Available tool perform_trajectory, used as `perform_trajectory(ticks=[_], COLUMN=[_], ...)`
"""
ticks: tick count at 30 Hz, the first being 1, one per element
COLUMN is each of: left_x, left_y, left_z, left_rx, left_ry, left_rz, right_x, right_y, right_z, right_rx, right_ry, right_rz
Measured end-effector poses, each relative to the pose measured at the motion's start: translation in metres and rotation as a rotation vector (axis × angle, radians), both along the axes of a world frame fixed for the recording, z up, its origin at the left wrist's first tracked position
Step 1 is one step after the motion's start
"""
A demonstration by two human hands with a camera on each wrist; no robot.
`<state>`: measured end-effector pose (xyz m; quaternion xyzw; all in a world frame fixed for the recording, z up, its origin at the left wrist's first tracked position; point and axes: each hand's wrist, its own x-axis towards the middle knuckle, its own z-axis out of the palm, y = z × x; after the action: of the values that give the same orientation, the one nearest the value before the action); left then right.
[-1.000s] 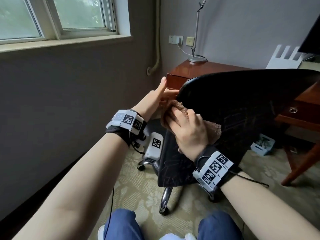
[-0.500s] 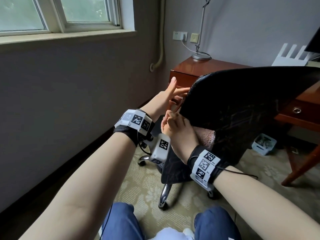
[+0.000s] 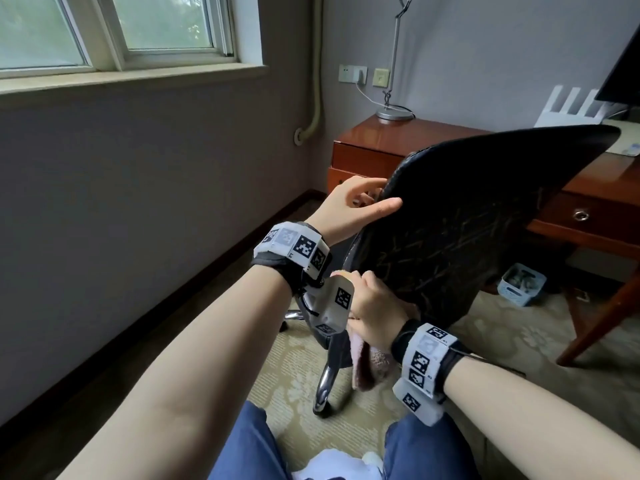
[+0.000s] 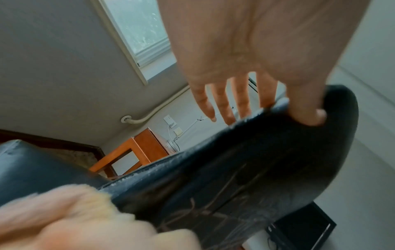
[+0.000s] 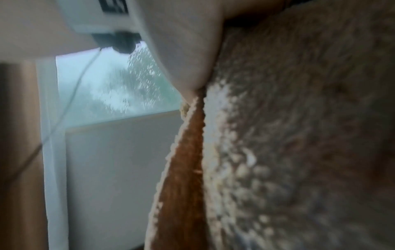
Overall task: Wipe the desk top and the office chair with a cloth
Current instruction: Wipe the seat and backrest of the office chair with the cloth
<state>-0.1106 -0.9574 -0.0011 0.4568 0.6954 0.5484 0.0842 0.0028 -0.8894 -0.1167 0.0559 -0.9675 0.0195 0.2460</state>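
Note:
The black office chair's backrest [image 3: 467, 220] tilts toward me, its worn rear face showing. My left hand [image 3: 360, 206] pinches its upper left edge, thumb [image 4: 307, 110] on the rear face [image 4: 235, 169] and fingers over the rim. Lower on the same edge, my right hand [image 3: 374, 306] grips a pinkish-brown cloth [image 3: 367, 362] and holds it against the backrest. The cloth [image 5: 299, 135] fills the right wrist view and hides the fingers there. The red-brown wooden desk [image 3: 363, 140] stands behind the chair.
A lamp base [image 3: 394, 114], a white router [image 3: 571, 109] and a dark screen corner [image 3: 620, 64] sit on the desk. A blue basket [image 3: 521, 284] lies under it on the carpet. The chair's chrome leg [image 3: 323, 386] is by my knees; a wall runs along the left.
My right hand has slid the cloth down the backrest's left edge, from near the top to low down. The left hand now pinches the top edge with its thumb on the rear face.

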Motion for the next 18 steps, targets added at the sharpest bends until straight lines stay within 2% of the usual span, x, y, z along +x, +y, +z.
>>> perform_trajectory(ticks=[3, 6, 9, 14, 18], left_x=[0.002, -0.002, -0.008, -0.025, -0.038], left_y=[0.014, 0.015, 0.009, -0.011, -0.028], left_z=[-0.002, -0.005, -0.006, -0.011, -0.018], left_rx=[0.040, 0.083, 0.078, 0.105, 0.125], left_ry=[0.128, 0.236, 0.266, 0.144, 0.045], left_rz=[0.049, 0.065, 0.095, 0.119, 0.145], right_x=[0.021, 0.039, 0.043, 0.017, -0.023], right_y=[0.018, 0.038, 0.055, 0.060, 0.045], right_z=[0.003, 0.016, 0.038, 0.082, 0.084], right_rx=[-0.178, -0.157, -0.116, -0.001, 0.076], right_ry=[0.126, 0.346, 0.549, 0.875, 0.890], right_rz=[-0.096, -0.121, -0.177, -0.223, -0.191])
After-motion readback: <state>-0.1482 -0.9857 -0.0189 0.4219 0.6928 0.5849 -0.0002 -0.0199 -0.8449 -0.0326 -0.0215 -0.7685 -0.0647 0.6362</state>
